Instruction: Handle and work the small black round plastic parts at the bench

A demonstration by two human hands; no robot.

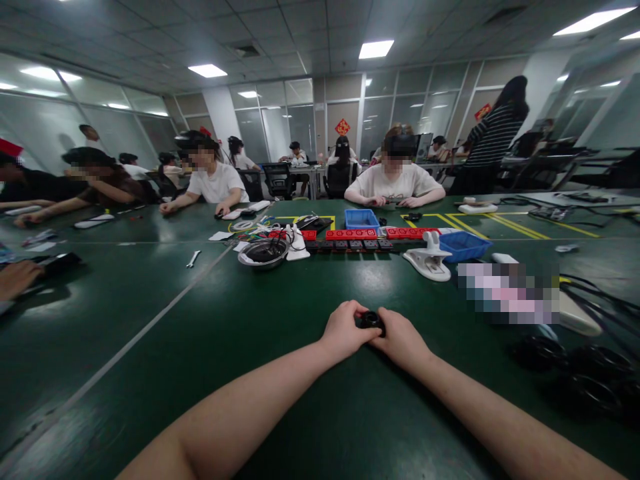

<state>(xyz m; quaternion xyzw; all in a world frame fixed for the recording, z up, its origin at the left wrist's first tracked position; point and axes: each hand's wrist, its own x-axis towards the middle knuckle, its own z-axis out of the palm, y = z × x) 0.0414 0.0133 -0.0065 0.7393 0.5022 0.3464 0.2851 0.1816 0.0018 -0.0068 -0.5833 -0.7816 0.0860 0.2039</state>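
Note:
Between my two hands, low over the green table (280,413), is a small round black part (371,321) with a ring-shaped top. It looks like a lens or a cap, but its exact kind is unclear. My left hand (346,328) grips it from the left, fingers curled around its far side and thumb at the near side. My right hand (400,337) closes on it from the right, with the thumb near the front edge. The fingertips hide much of the part's sides.
Several black ring-shaped parts (593,393) lie at right, near black cables. Ahead stand a white clip base (429,260), a blue tray (465,247), red power strips (351,235) and a metal bowl (263,262). A wrench (193,259) lies left. Co-workers sit across the table.

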